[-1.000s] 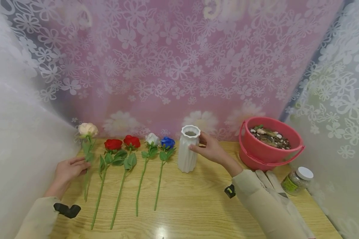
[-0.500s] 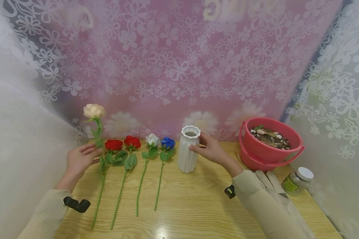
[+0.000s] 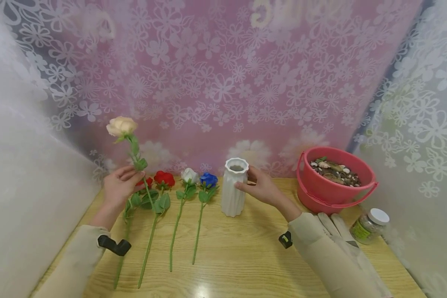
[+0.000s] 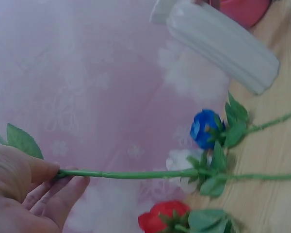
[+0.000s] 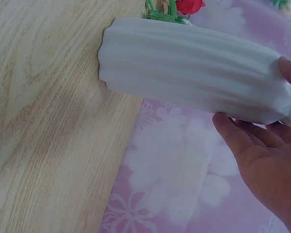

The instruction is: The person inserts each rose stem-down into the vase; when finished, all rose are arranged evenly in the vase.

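My left hand (image 3: 120,187) pinches the green stem of a cream rose (image 3: 122,126) just below its leaves, holding the flower tilted above the table. In the left wrist view the stem (image 4: 131,174) runs out from between thumb and fingers. My right hand (image 3: 262,187) grips the upper part of a white fluted vase (image 3: 232,194), which stands upright on the table; thumb and fingers lie on its sides in the right wrist view. Between the hands lie a red rose (image 3: 164,179), a white rose (image 3: 189,175) and a blue rose (image 3: 208,180). Another red rose (image 3: 146,183) is partly hidden behind my left hand.
A pink bucket (image 3: 309,203) with pebbles and shells stands at the back right. In front of it are a pair of gloves (image 3: 339,227), partly under my right sleeve, and a jar (image 3: 368,227) with a white lid. A floral curtain (image 3: 208,82) hangs behind the table.
My left hand has lifted the cream rose off the table and carried it up and to the right, over the nearest red rose. The right hand and vase have stayed in place.
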Motion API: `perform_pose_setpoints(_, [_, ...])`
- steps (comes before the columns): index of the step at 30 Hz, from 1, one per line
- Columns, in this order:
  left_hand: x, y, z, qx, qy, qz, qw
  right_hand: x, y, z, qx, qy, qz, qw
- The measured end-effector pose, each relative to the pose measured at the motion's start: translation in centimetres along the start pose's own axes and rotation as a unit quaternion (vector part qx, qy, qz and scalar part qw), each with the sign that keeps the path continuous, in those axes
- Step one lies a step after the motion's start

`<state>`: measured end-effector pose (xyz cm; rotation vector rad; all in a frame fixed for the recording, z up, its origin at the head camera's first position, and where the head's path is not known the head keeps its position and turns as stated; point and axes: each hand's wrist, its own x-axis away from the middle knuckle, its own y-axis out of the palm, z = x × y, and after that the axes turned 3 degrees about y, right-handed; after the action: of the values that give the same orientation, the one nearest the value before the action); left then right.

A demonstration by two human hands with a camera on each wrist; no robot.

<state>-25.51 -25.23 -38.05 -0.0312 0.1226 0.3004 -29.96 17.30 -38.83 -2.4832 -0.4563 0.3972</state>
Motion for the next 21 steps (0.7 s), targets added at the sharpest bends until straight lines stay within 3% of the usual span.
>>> perform_pose_setpoints(8, [0.4, 3.7, 1.3, 0.075, 0.022, 0.021, 0.9968, -0.1, 0.1, 0.1, 0.001, 0.01, 0.001, 0.9999])
perform_pose_setpoints(13, [0.3, 6.5, 1.7, 0.151, 0.02, 0.044, 0.9873, -0.1, 0.1, 0.2, 0.005, 0.008, 0.005, 0.9999])
perform_pose_setpoints(21, [0.7, 10.5, 2.7, 0.203, 0.047, 0.054, 0.9766, -0.1, 0.1, 0.3, 0.001, 0.005, 0.003, 1.0])
